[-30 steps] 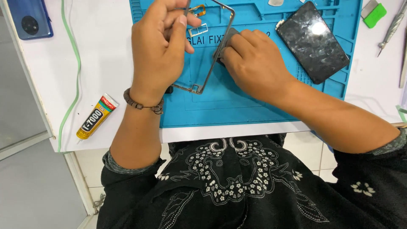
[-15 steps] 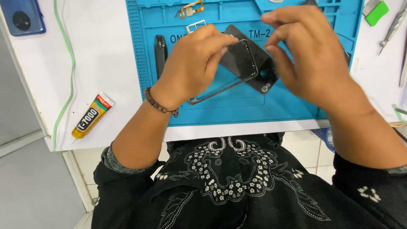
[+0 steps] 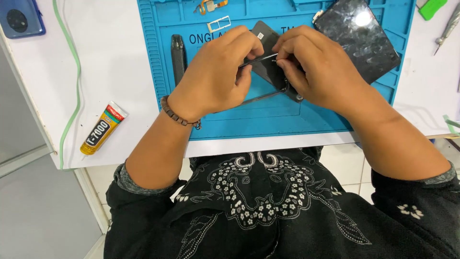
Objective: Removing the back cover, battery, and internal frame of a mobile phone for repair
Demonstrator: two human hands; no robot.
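Note:
My left hand [image 3: 218, 72] and my right hand [image 3: 318, 72] both grip a dark phone frame with a thin metal rim [image 3: 266, 69], held tilted just above the blue work mat [image 3: 268, 122]. The fingers of both hands meet on its upper edge, and the hands hide much of it. A cracked black phone screen [image 3: 362, 33] lies on the mat to the upper right of my right hand. A narrow black bar-shaped part [image 3: 178, 55] lies on the mat left of my left hand.
A small metal card tray [image 3: 219, 24] and an orange flex cable [image 3: 208, 6] lie at the mat's top. A yellow glue tube [image 3: 102, 128] lies on the white table at left, a blue phone [image 3: 21, 18] at top left, a green tool [image 3: 432, 8] and tweezers [image 3: 448, 26] at right.
The phone frame was lifted off the mat and brought between both hands. My hands have closed together on its upper edge, and the view shifted down slightly.

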